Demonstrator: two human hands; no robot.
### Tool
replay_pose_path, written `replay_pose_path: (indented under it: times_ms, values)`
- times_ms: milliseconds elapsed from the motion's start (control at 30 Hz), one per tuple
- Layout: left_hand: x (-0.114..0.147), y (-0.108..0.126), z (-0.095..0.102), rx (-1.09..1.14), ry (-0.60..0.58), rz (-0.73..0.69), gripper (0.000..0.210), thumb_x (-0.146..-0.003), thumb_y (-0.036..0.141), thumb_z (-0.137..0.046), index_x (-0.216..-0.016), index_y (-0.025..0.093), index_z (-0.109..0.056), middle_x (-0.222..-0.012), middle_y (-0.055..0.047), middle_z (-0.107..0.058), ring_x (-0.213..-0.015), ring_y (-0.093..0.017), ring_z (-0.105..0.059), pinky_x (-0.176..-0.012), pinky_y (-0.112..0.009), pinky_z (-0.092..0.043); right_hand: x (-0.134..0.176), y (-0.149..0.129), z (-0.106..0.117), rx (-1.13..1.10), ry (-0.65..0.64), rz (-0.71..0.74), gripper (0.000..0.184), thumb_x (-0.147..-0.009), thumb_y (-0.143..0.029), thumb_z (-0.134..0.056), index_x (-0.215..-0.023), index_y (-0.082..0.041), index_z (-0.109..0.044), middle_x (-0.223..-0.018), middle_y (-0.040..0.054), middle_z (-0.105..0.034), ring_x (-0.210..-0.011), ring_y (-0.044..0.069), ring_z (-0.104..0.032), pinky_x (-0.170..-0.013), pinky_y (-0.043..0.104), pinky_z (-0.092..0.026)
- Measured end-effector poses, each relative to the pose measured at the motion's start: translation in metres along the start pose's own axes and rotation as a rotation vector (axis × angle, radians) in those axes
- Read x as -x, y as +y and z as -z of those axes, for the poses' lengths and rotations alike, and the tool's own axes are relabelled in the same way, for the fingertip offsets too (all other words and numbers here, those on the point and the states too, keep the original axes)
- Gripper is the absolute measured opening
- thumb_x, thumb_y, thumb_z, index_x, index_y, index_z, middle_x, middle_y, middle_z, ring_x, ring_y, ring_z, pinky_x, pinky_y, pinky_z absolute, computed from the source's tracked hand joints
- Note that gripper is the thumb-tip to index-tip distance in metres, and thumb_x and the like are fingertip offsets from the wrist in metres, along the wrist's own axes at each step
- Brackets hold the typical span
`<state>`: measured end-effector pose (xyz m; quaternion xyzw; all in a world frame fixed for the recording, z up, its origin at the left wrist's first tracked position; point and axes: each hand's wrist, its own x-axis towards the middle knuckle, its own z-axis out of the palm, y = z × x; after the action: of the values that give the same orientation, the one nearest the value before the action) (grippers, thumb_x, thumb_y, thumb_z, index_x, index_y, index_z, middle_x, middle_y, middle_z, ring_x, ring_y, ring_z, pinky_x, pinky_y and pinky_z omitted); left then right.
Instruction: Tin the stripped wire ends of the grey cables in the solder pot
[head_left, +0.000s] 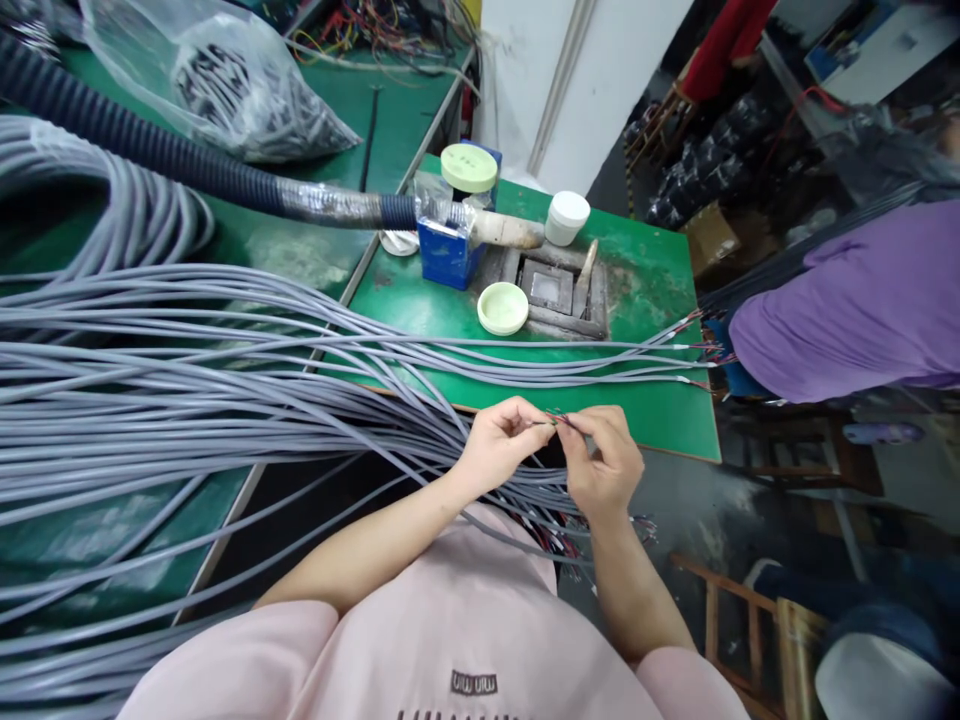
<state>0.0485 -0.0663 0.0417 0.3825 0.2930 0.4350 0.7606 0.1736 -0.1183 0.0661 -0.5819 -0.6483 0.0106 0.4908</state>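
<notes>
Thin dark and reddish wires point(556, 417) show between my two hands, at the front edge of the green bench. My left hand point(501, 447) pinches them with thumb and forefinger from the left. On the other side, my right hand point(606, 462) has its fingertips closed on the same wires, almost touching the left ones. Grey cables point(285, 410) run in a thick bundle from the left and pass under my hands and forearms. Stripped ends with coloured wires point(551, 535) hang below my hands. More grey cables point(525, 372) lie just beyond, their bare ends pointing right.
A solder pot point(546, 287) is set in the bench point(660, 300), a scraper point(585, 278) resting on it. Around it are a pale dish point(502, 308), a white tub point(567, 218) and a ribbed hose point(225, 180). A person in a purple top point(855, 300) is at the right.
</notes>
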Motion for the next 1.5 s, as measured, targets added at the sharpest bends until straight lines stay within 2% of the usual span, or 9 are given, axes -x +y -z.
replay_pose_path:
  times_ms: [100, 233, 367, 533, 700, 767, 933, 1167, 1500]
  values:
    - [-0.003, -0.005, 0.004, 0.063, -0.012, 0.092, 0.023, -0.066, 0.033, -0.079, -0.071, 0.015, -0.067, -0.058, 0.002, -0.065, -0.05, -0.005, -0.053, -0.05, -0.017, -0.041, -0.005, 0.002, -0.006, -0.084, -0.018, -0.079, 0.01, -0.084, -0.015, -0.062, -0.088, -0.023, -0.066, -0.077, 0.0016, -0.063, -0.074, 0.017, -0.058, -0.064, 0.032, -0.047]
    - [-0.008, -0.005, 0.006, 0.173, 0.039, 0.175, 0.026, -0.06, 0.034, -0.083, -0.071, 0.015, -0.069, -0.058, 0.001, -0.066, -0.05, -0.005, -0.055, -0.05, -0.016, -0.042, -0.016, 0.006, -0.014, -0.167, -0.041, -0.107, 0.007, -0.085, -0.017, -0.062, -0.086, -0.024, -0.066, -0.078, 0.0007, -0.063, -0.075, 0.016, -0.058, -0.066, 0.032, -0.047]
    - [-0.013, 0.0, 0.009, 0.171, 0.082, 0.15, 0.028, -0.058, 0.037, -0.083, -0.072, 0.015, -0.072, -0.055, 0.0, -0.066, -0.048, -0.006, -0.054, -0.051, -0.018, -0.042, -0.028, 0.007, -0.02, -0.152, -0.093, -0.081, 0.006, -0.086, -0.019, -0.061, -0.084, -0.023, -0.065, -0.078, 0.0006, -0.063, -0.075, 0.016, -0.058, -0.068, 0.032, -0.047]
    - [-0.016, 0.006, 0.022, -0.097, 0.099, -0.02, 0.03, -0.068, 0.042, -0.075, -0.08, 0.015, -0.075, -0.059, -0.002, -0.068, -0.054, -0.011, -0.059, -0.059, -0.025, -0.048, -0.052, 0.013, -0.024, -0.064, -0.143, -0.03, 0.008, -0.086, -0.023, -0.06, -0.079, -0.021, -0.064, -0.074, 0.0001, -0.062, -0.073, 0.016, -0.057, -0.068, 0.031, -0.045]
    - [-0.028, 0.017, 0.052, -0.72, 0.096, -0.405, 0.019, -0.081, 0.031, -0.062, -0.082, 0.016, -0.074, -0.072, -0.005, -0.071, -0.064, -0.014, -0.06, -0.064, -0.027, -0.047, -0.1, 0.031, -0.035, 0.078, -0.178, -0.023, 0.015, -0.084, -0.026, -0.06, -0.071, -0.02, -0.063, -0.069, -0.0001, -0.058, -0.069, 0.016, -0.054, -0.068, 0.03, -0.043]
    - [-0.035, 0.021, 0.066, -0.968, 0.093, -0.504, 0.02, -0.085, 0.028, -0.057, -0.085, 0.017, -0.073, -0.072, -0.005, -0.071, -0.066, -0.014, -0.06, -0.067, -0.027, -0.046, -0.121, 0.04, -0.046, 0.172, -0.263, -0.031, 0.016, -0.083, -0.027, -0.058, -0.07, -0.019, -0.064, -0.07, 0.0013, -0.06, -0.071, 0.017, -0.054, -0.069, 0.031, -0.043]
    - [-0.046, 0.018, 0.085, -1.32, 0.068, -0.55, 0.021, -0.09, 0.026, -0.052, -0.087, 0.019, -0.071, -0.079, -0.004, -0.072, -0.074, -0.015, -0.063, -0.07, -0.026, -0.045, -0.155, 0.055, -0.082, 0.463, -0.538, -0.059, 0.019, -0.083, -0.026, -0.054, -0.075, -0.018, -0.069, -0.082, 0.0069, -0.066, -0.083, 0.022, -0.056, -0.075, 0.033, -0.041]
    - [-0.044, 0.011, 0.088, -1.368, 0.028, -0.661, 0.025, -0.092, 0.029, -0.048, -0.089, 0.018, -0.07, -0.075, -0.005, -0.07, -0.071, -0.017, -0.061, -0.068, -0.028, -0.043, -0.164, 0.06, -0.106, 0.718, -0.748, 0.009, 0.027, -0.087, -0.03, -0.049, -0.089, -0.015, -0.072, -0.095, 0.0132, -0.069, -0.093, 0.028, -0.057, -0.077, 0.037, -0.04]
    - [-0.044, 0.011, 0.087, -1.389, 0.023, -0.674, 0.025, -0.092, 0.028, -0.047, -0.088, 0.019, -0.07, -0.071, -0.004, -0.067, -0.068, -0.016, -0.06, -0.066, -0.027, -0.042, -0.162, 0.058, -0.112, 0.777, -0.77, 0.05, 0.026, -0.088, -0.027, -0.048, -0.089, -0.014, -0.071, -0.098, 0.0166, -0.069, -0.098, 0.031, -0.057, -0.081, 0.042, -0.04]
